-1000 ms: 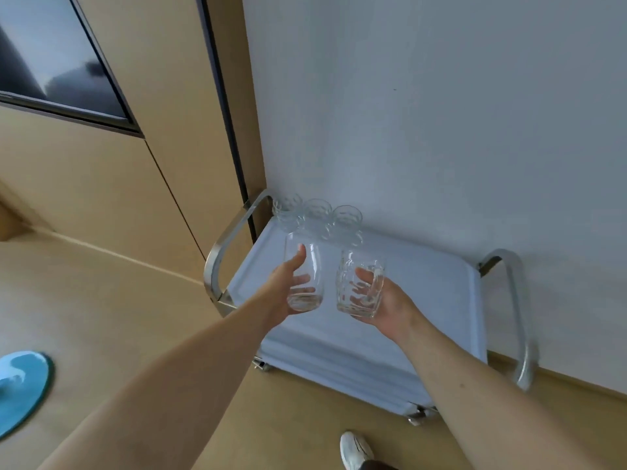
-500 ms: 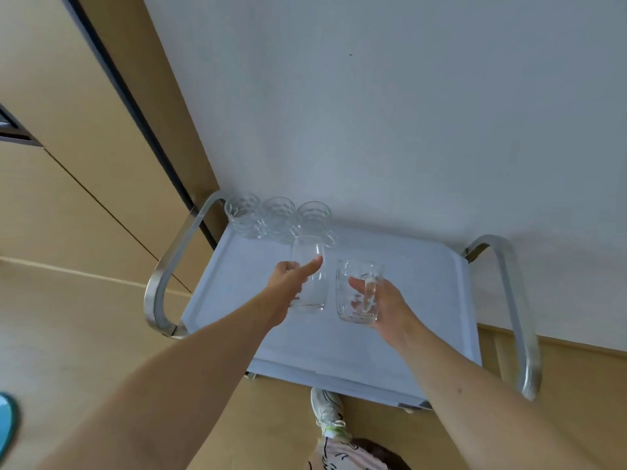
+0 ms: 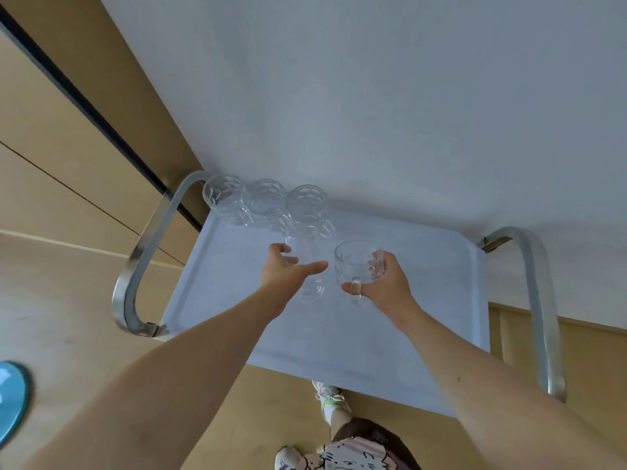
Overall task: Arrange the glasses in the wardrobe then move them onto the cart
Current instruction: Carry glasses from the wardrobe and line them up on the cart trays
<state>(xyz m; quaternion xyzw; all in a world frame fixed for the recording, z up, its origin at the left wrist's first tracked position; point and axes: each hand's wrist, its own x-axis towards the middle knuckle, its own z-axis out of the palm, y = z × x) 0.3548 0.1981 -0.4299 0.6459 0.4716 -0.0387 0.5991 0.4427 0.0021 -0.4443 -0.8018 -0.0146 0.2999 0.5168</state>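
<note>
A person stands over a wheeled cart (image 3: 339,334) with a pale blue top and curved metal handles at each end, parked against a white wall. Both bare arms reach forward over the cart.

The left hand (image 3: 285,269) wraps its grip around a tall clear glass (image 3: 307,266), thumb on one side and fingers curled round the other. Whether the base of the glass already touches the cart top cannot be told.

The right hand (image 3: 380,283) holds a rounder glass mug (image 3: 359,269), fingers curled around its far side and the thumb hooked at its small handle. It is upright, just beside the tall glass.

Three patterned glasses (image 3: 264,205) already stand in a row, touching or nearly so, at the far left corner of the cart top, just beyond the tall glass.

Judging from this, the task is in its second half: three glasses are on the cart and two more are about to be set down. The wardrobe is not clearly in view, so whether more glasses remain there cannot be told.

A light blue round object (image 3: 12,398) lies on the floor at far left.
</note>
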